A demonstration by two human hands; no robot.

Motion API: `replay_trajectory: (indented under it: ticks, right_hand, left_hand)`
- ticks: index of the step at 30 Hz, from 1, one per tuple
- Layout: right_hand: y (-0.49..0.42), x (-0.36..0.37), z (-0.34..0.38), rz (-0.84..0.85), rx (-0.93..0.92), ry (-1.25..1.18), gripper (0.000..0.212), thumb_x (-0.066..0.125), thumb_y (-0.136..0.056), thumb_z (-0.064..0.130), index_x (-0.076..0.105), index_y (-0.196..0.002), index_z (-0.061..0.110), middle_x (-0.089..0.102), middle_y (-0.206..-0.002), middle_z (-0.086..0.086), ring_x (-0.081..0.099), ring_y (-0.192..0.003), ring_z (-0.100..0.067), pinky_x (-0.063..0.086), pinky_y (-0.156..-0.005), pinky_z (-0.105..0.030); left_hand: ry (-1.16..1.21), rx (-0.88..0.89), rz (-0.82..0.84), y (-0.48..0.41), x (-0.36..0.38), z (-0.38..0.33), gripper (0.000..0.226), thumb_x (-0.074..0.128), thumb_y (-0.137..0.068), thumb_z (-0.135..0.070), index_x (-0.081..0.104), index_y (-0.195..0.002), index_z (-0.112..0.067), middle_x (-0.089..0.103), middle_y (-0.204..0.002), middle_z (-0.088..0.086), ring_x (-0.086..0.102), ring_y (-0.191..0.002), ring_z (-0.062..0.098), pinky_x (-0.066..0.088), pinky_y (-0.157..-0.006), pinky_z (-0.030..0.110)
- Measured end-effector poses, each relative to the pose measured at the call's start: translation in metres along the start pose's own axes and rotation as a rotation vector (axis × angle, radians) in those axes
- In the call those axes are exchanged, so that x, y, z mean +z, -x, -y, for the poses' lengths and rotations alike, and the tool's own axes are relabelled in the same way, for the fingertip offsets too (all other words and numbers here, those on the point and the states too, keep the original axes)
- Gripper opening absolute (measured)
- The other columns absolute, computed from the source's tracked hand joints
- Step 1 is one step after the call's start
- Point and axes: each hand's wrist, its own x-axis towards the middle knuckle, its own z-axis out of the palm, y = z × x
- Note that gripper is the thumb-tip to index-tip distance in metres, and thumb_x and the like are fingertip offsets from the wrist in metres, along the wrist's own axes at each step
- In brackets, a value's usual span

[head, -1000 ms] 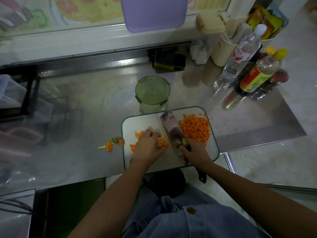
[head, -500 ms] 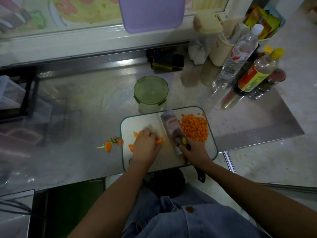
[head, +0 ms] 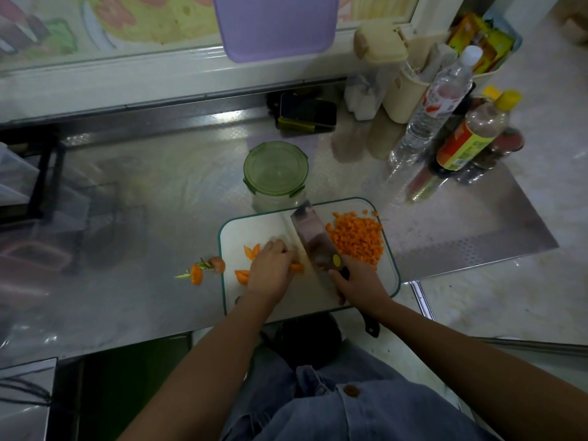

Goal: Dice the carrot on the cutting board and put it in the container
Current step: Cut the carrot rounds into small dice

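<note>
On the white cutting board (head: 254,227) my left hand (head: 270,272) holds down carrot strips (head: 296,267) with curled fingers. My right hand (head: 358,283) grips the black handle of a cleaver (head: 313,237), whose wide blade stands just right of those strips. A heap of diced carrot (head: 358,238) lies on the board's right side. Loose carrot slices (head: 243,275) lie left of my left hand. The clear container with a green lid (head: 275,170) stands just behind the board, lid on.
Carrot ends with green stalk (head: 203,270) lie on the steel counter left of the board. Bottles (head: 467,141) and a beige holder (head: 404,97) crowd the back right. A phone (head: 307,111) lies at the back. The counter edge runs close to my body.
The carrot strip showing beyond my left fingers has grown shorter, and my left hand has shifted slightly left. The cleaver stays beside it.
</note>
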Motion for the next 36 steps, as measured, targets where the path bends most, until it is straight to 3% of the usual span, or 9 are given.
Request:
replay_trajectory:
  ticks: [3,5,8,13,17,21,25,31,36]
  right_hand:
    - [-0.004,-0.001,-0.002,0.015,-0.047,0.055,0.014,0.055,-0.092,0.019,0.057,-0.086,0.007,0.063,-0.062,-0.009,0.061,-0.046,-0.014,0.053,-0.051,-0.039]
    - [-0.006,-0.002,-0.001,0.045,-0.092,0.139,0.014,0.054,-0.093,0.021,0.057,-0.087,0.008,0.063,-0.066,-0.01,0.062,-0.052,-0.019,0.051,-0.054,-0.043]
    - [-0.008,-0.005,0.002,0.067,-0.165,0.269,0.017,0.054,-0.094,0.024,0.059,-0.095,0.008,0.063,-0.071,-0.012,0.06,-0.06,-0.025,0.048,-0.055,-0.039]
    - [-0.006,-0.003,0.004,0.078,-0.237,0.369,0.018,0.055,-0.092,0.022,0.06,-0.099,0.007,0.062,-0.074,-0.014,0.059,-0.067,-0.03,0.042,-0.056,-0.036]
    - [0.0,0.002,0.006,0.106,-0.257,0.377,0.015,0.054,-0.091,0.023,0.058,-0.097,0.01,0.062,-0.075,-0.013,0.059,-0.067,-0.031,0.045,-0.055,-0.038]
    - [0.003,0.008,0.008,0.145,-0.24,0.463,0.02,0.048,-0.094,0.024,0.055,-0.108,0.012,0.06,-0.078,-0.012,0.056,-0.066,-0.03,0.041,-0.053,-0.036]
    - [0.003,0.009,0.011,0.167,-0.22,0.484,0.02,0.045,-0.095,0.024,0.053,-0.109,0.012,0.059,-0.077,-0.01,0.051,-0.062,-0.027,0.046,-0.055,-0.04]
    - [0.005,0.006,0.017,0.143,-0.204,0.41,0.016,0.047,-0.095,0.021,0.054,-0.104,0.01,0.051,-0.07,-0.006,0.047,-0.06,-0.024,0.035,-0.052,-0.033]
    - [0.002,0.0,0.028,0.097,-0.192,0.344,0.015,0.049,-0.093,0.021,0.056,-0.099,0.01,0.054,-0.072,-0.006,0.051,-0.063,-0.024,0.036,-0.054,-0.032]
  left_hand:
    - [-0.007,0.123,-0.001,0.002,0.0,0.001,0.024,0.062,-0.084,-0.018,0.069,-0.107,-0.018,0.052,-0.107,0.008,0.048,-0.104,0.027,0.038,-0.078,0.033]
    - [0.019,0.088,-0.045,0.006,0.002,0.003,0.037,0.061,-0.078,-0.008,0.064,-0.114,-0.014,0.052,-0.109,0.01,0.049,-0.103,0.028,0.039,-0.079,0.033]
    - [0.164,-0.1,-0.126,0.016,0.007,0.004,0.041,0.061,-0.077,-0.006,0.056,-0.117,-0.009,0.052,-0.111,0.011,0.052,-0.102,0.028,0.042,-0.08,0.034]
    - [0.458,-0.586,-0.17,0.03,0.008,-0.013,0.016,0.065,-0.085,-0.031,0.068,-0.091,-0.017,0.069,-0.088,0.004,0.064,-0.085,0.023,0.039,-0.064,0.025]
    - [0.707,-0.783,-0.136,0.024,0.017,-0.019,0.024,0.068,-0.082,-0.035,0.076,-0.093,-0.015,0.074,-0.09,0.007,0.068,-0.089,0.026,0.051,-0.073,0.028]
    - [0.936,-0.897,-0.194,0.018,0.017,-0.026,0.024,0.068,-0.083,-0.027,0.073,-0.064,-0.014,0.071,-0.064,0.009,0.069,-0.064,0.025,0.059,-0.07,0.038]
    - [1.032,-0.966,-0.227,0.016,0.02,-0.029,0.031,0.071,-0.077,-0.029,0.065,-0.049,-0.019,0.067,-0.053,0.006,0.068,-0.056,0.025,0.06,-0.067,0.042]
    - [1.021,-0.965,-0.213,0.016,0.02,-0.028,0.004,0.075,-0.074,-0.018,0.075,-0.07,-0.016,0.072,-0.068,0.007,0.07,-0.069,0.025,0.059,-0.073,0.038]
    - [1.119,-1.015,-0.197,0.014,0.027,-0.023,0.023,0.078,-0.074,-0.012,0.068,-0.055,-0.022,0.071,-0.065,0.011,0.07,-0.066,0.03,0.059,-0.072,0.044]
